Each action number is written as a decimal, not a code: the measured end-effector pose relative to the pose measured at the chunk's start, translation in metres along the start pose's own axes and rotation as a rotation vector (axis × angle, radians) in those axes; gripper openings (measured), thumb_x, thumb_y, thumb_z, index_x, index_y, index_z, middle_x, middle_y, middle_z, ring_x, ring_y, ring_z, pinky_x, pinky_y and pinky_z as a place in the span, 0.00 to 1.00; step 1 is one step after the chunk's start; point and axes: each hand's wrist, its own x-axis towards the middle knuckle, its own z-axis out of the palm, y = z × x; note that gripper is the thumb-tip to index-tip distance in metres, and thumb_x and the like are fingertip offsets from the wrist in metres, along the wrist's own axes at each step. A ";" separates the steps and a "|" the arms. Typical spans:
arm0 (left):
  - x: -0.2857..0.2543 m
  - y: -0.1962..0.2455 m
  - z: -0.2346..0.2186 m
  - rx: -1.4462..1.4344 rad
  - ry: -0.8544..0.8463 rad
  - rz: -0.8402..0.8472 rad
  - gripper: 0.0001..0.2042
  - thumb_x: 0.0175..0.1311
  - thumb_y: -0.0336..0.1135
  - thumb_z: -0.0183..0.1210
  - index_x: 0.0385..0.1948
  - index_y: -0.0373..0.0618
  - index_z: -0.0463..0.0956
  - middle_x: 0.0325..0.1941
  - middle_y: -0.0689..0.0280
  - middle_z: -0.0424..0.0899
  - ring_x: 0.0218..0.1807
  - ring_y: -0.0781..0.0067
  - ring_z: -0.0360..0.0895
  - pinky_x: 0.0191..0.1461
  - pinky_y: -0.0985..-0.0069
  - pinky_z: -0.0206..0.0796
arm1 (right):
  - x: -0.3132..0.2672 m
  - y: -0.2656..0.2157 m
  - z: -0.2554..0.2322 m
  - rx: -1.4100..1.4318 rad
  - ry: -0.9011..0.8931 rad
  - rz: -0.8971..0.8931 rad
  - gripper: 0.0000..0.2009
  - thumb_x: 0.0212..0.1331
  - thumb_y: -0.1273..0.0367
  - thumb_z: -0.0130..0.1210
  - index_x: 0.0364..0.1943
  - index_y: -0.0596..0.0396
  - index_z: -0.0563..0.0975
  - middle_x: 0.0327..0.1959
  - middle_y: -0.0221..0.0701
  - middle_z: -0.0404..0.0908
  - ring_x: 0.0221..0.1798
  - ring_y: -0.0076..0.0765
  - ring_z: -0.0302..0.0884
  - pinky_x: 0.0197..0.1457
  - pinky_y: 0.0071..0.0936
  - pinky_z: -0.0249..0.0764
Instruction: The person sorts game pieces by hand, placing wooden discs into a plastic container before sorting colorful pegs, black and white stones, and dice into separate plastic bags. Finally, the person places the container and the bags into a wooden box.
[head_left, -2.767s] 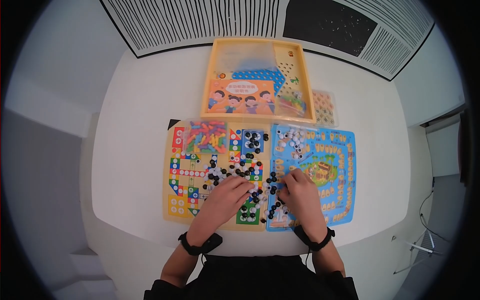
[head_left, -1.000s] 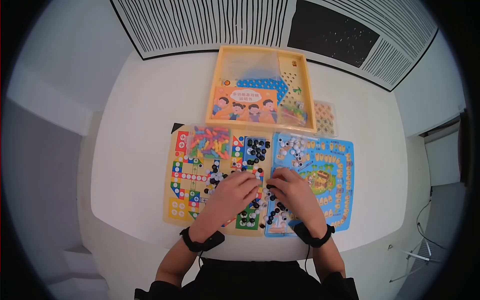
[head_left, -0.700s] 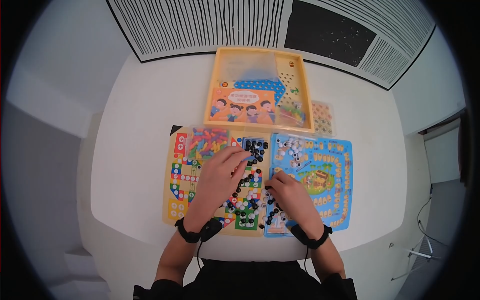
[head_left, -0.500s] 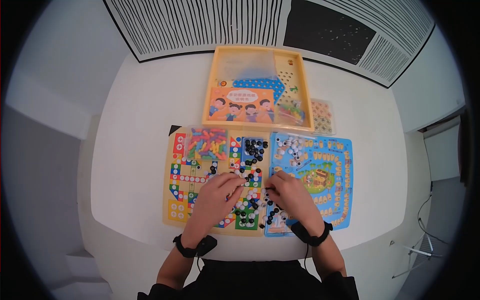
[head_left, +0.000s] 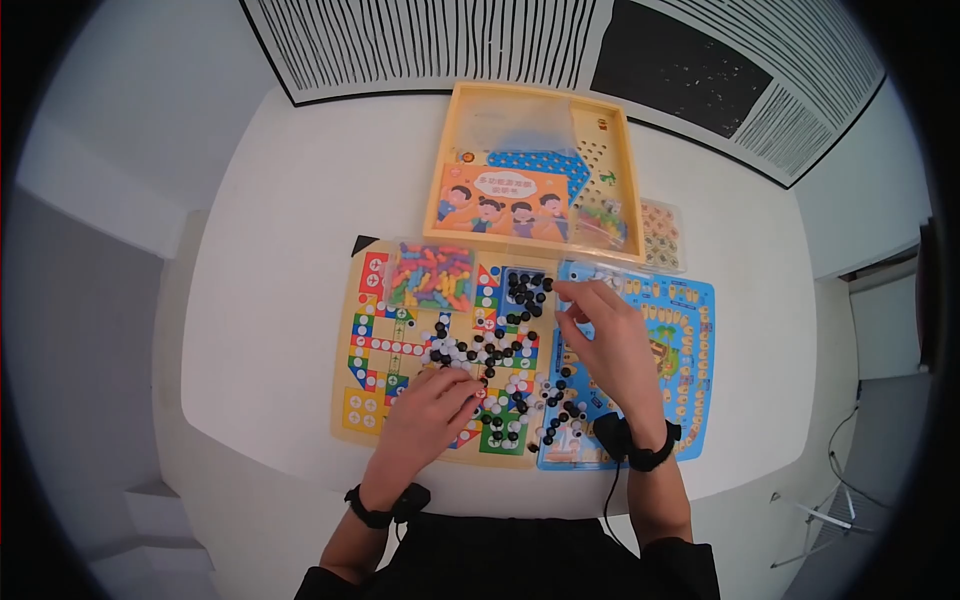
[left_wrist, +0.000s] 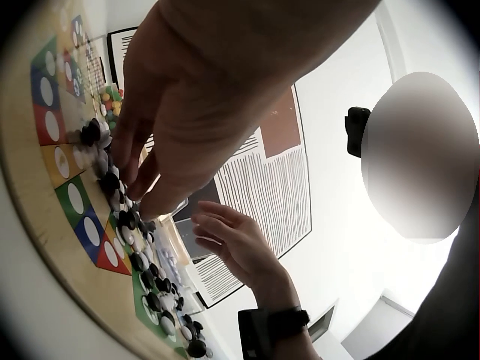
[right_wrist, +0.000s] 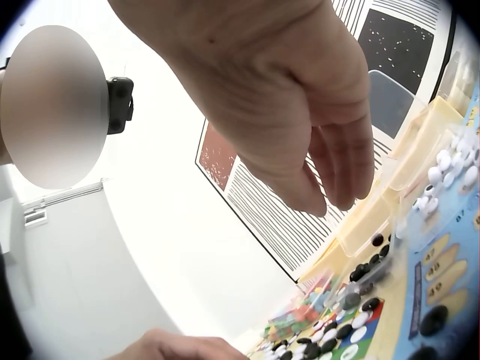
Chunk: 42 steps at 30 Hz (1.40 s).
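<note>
My left hand (head_left: 425, 415) hovers low over the ludo board (head_left: 365, 320), fingertips right at a scattered heap of black and white Go stones (head_left: 455, 352). In the left wrist view its fingers (left_wrist: 139, 142) are stretched down among the stones, thumb apart. My right hand (head_left: 612, 335) is raised over the blue game board (head_left: 690, 400), fingers bent gently with a gap to the thumb; the right wrist view shows nothing between them. Just left of its fingertips lie black stones (head_left: 525, 290) gathered in a clear box. White stones (right_wrist: 450, 165) in another clear box sit partly hidden beneath that hand.
A clear box of colourful pegs (head_left: 432, 277) stands on the ludo board's far left. Behind is a yellow wooden tray (head_left: 433, 200) with an orange booklet (head_left: 505, 203); a clear case of patterned pieces (head_left: 662, 235) lies beside it. More loose stones (head_left: 560, 410) straddle the boards' seam.
My right hand has moved away from the stones at the seam, up beside the black stones' box. My left hand went to that box, then came back down to the heap.
</note>
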 end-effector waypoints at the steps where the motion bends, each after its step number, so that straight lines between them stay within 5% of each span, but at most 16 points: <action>1: -0.002 -0.001 -0.001 0.020 -0.059 0.042 0.10 0.62 0.31 0.69 0.44 0.43 0.85 0.46 0.64 0.85 0.48 0.60 0.82 0.51 0.67 0.77 | -0.006 0.002 0.000 0.000 -0.006 -0.003 0.11 0.60 0.76 0.66 0.47 0.56 0.84 0.40 0.38 0.84 0.38 0.43 0.87 0.42 0.38 0.82; 6: -0.007 -0.006 -0.003 0.116 -0.162 0.158 0.11 0.63 0.33 0.68 0.45 0.43 0.84 0.49 0.65 0.83 0.53 0.62 0.79 0.54 0.69 0.76 | -0.056 0.024 -0.004 -0.165 -0.291 -0.054 0.14 0.55 0.74 0.70 0.47 0.56 0.85 0.45 0.36 0.82 0.46 0.47 0.85 0.48 0.41 0.82; 9: -0.005 -0.002 -0.009 0.198 -0.161 0.285 0.13 0.62 0.34 0.68 0.47 0.43 0.84 0.50 0.66 0.82 0.53 0.62 0.78 0.56 0.69 0.76 | -0.072 0.026 -0.002 -0.106 -0.272 -0.015 0.14 0.53 0.74 0.72 0.45 0.57 0.84 0.47 0.35 0.81 0.47 0.47 0.84 0.48 0.40 0.83; 11: -0.005 0.002 -0.011 0.044 -0.235 0.063 0.14 0.62 0.32 0.69 0.48 0.43 0.84 0.52 0.65 0.82 0.52 0.58 0.79 0.57 0.65 0.76 | -0.076 0.028 -0.002 -0.075 -0.272 0.006 0.14 0.53 0.74 0.71 0.45 0.57 0.84 0.47 0.35 0.81 0.47 0.47 0.83 0.48 0.40 0.83; 18: -0.005 -0.005 -0.011 0.105 -0.257 0.151 0.15 0.62 0.33 0.70 0.50 0.43 0.84 0.52 0.64 0.82 0.50 0.59 0.81 0.55 0.65 0.76 | -0.083 0.025 0.003 -0.182 -0.233 0.010 0.11 0.54 0.76 0.68 0.43 0.57 0.84 0.44 0.33 0.79 0.45 0.44 0.83 0.46 0.37 0.84; 23: 0.000 0.001 -0.003 0.060 -0.227 0.020 0.09 0.63 0.30 0.68 0.45 0.44 0.84 0.47 0.63 0.83 0.47 0.59 0.83 0.51 0.65 0.77 | -0.087 0.018 0.008 -0.282 -0.188 0.039 0.10 0.54 0.76 0.67 0.41 0.56 0.84 0.43 0.32 0.79 0.45 0.42 0.83 0.45 0.37 0.84; 32: 0.021 -0.007 0.002 -0.012 -0.171 0.085 0.07 0.59 0.25 0.68 0.38 0.44 0.83 0.38 0.63 0.84 0.36 0.59 0.83 0.40 0.66 0.77 | -0.087 0.027 0.010 -0.160 -0.175 -0.014 0.11 0.54 0.76 0.68 0.41 0.56 0.83 0.39 0.35 0.80 0.43 0.47 0.83 0.46 0.40 0.81; 36: 0.026 -0.007 -0.001 -0.014 -0.239 0.064 0.07 0.60 0.27 0.67 0.38 0.45 0.82 0.39 0.64 0.82 0.38 0.59 0.83 0.43 0.65 0.78 | -0.086 0.027 0.009 -0.115 -0.200 0.018 0.09 0.53 0.77 0.67 0.38 0.57 0.81 0.36 0.37 0.80 0.39 0.49 0.82 0.42 0.41 0.80; 42: 0.068 0.005 -0.006 -0.116 -0.158 0.152 0.06 0.60 0.26 0.69 0.37 0.42 0.82 0.37 0.65 0.83 0.32 0.65 0.83 0.37 0.69 0.76 | -0.088 0.025 0.016 -0.282 -0.179 -0.021 0.09 0.49 0.79 0.65 0.36 0.56 0.80 0.36 0.36 0.80 0.39 0.45 0.83 0.41 0.39 0.82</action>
